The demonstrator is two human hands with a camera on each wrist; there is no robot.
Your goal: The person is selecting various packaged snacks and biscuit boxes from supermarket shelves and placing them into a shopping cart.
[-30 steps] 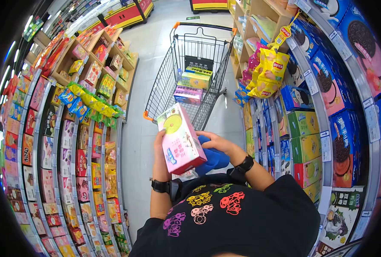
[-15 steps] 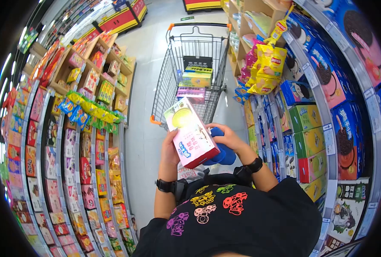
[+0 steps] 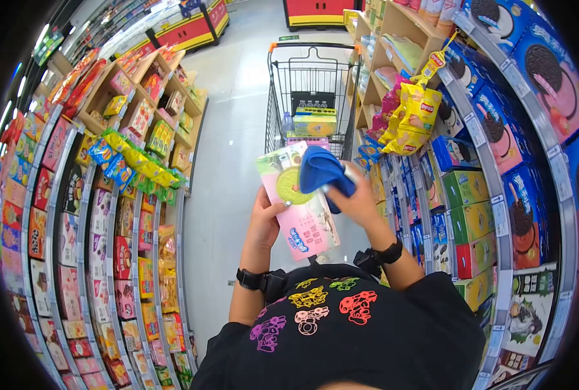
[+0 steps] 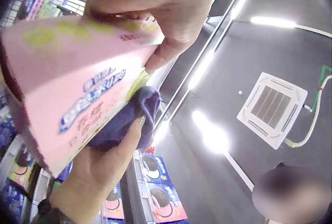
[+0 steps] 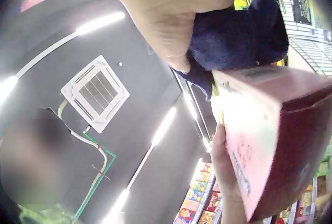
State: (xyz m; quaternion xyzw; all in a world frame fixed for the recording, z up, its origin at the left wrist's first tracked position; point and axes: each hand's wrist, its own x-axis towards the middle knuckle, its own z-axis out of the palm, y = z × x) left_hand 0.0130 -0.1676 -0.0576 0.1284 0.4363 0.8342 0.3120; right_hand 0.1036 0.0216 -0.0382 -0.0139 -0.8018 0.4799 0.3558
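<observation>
In the head view my left hand [image 3: 263,220] grips a pink biscuit box [image 3: 310,229] by its left side, thumb on the printed front. The box front shows a round green biscuit and blue lettering. My right hand [image 3: 361,200] holds a bunched blue cloth [image 3: 321,170] over the upper right of that front. The left wrist view shows the cloth [image 4: 122,125] pressed along the box face, fingers behind it. In the right wrist view, the cloth [image 5: 238,39] lies against the edge of the box [image 5: 306,130].
A black wire shopping cart [image 3: 271,91] stands ahead, carrying a yellow-green box [image 3: 315,125] and a purple box [image 3: 315,140]. Snack shelves [image 3: 107,195] line the left side. Boxed biscuits [image 3: 468,224] and hanging yellow chip bags [image 3: 414,117] are on the right.
The right hand has brought the blue cloth up from behind the box's lower right to its upper front. The box has turned to face me more, still in the left hand.
</observation>
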